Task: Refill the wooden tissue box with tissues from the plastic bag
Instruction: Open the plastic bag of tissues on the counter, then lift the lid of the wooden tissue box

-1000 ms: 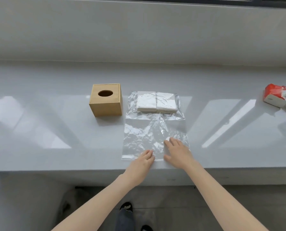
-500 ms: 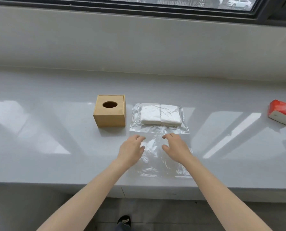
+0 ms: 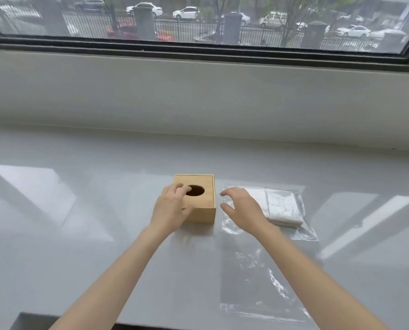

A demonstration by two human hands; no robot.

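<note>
A wooden tissue box point(image 3: 202, 211) with an oval hole in its top stands on the white sill. My left hand point(image 3: 172, 207) lies over its left half, fingers reaching the hole's edge and thumb against the front face. Just to the right lies a clear plastic bag point(image 3: 265, 270) stretched toward me, with a stack of white tissues point(image 3: 281, 207) inside its far end. My right hand point(image 3: 242, 209) hovers with spread, slightly bent fingers between the box and the tissues, over the bag's left edge, holding nothing.
The glossy white sill point(image 3: 79, 234) runs wide to both sides and ends in an edge close to me. A low wall and a window point(image 3: 198, 20) rise behind the box.
Both hands left the near part of the bag and moved forward and left. The left one reached the wooden box; the right one came up beside it. The camera tilted up.
</note>
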